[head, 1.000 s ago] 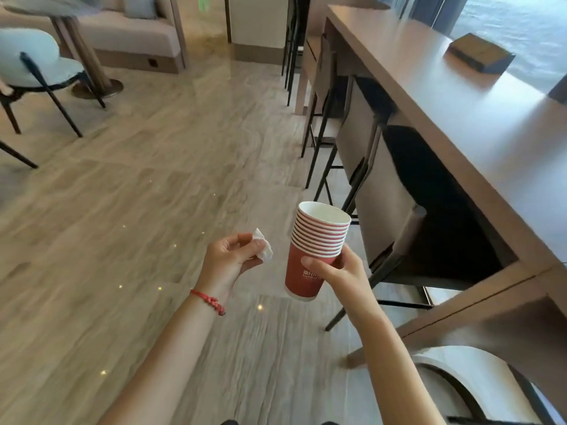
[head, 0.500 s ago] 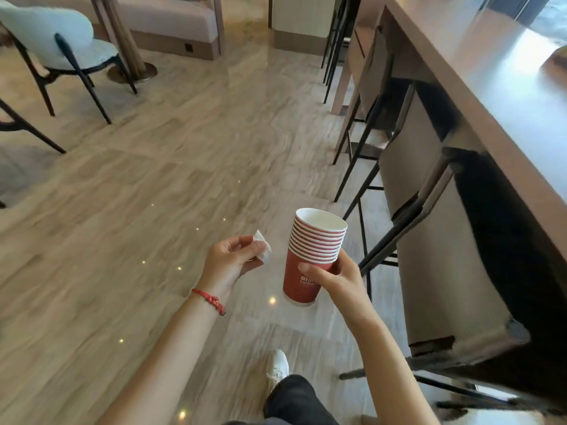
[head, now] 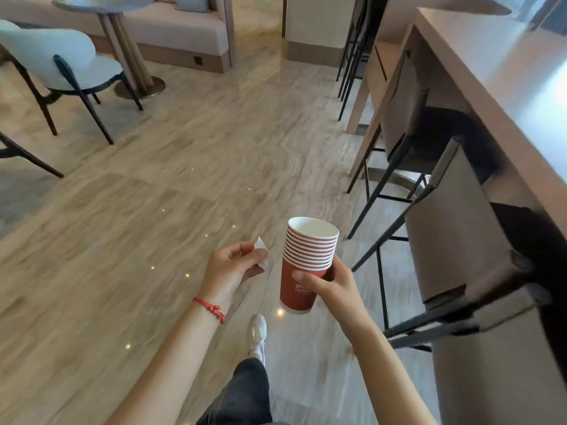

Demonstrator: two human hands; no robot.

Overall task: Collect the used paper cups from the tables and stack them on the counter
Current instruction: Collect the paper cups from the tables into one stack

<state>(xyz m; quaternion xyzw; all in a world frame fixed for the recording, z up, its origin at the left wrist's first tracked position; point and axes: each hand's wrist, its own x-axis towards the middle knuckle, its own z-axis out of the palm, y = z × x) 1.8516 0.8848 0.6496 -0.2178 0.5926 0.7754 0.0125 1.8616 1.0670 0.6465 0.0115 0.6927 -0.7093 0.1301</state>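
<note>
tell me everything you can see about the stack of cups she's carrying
The stack of paper cups is red outside with white rims and a white inside; about ten rims show, nested tight. The outermost cup bears a small white printed logo, partly hidden. The stack is roughly upright, tilted slightly, held in the air above the floor. The right hand grips its middle, fingers wrapped round it. The top cup looks empty.

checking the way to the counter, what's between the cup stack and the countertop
In the head view, bar stools tucked under the counter stand between it and the cup stack held in the right hand.
</note>
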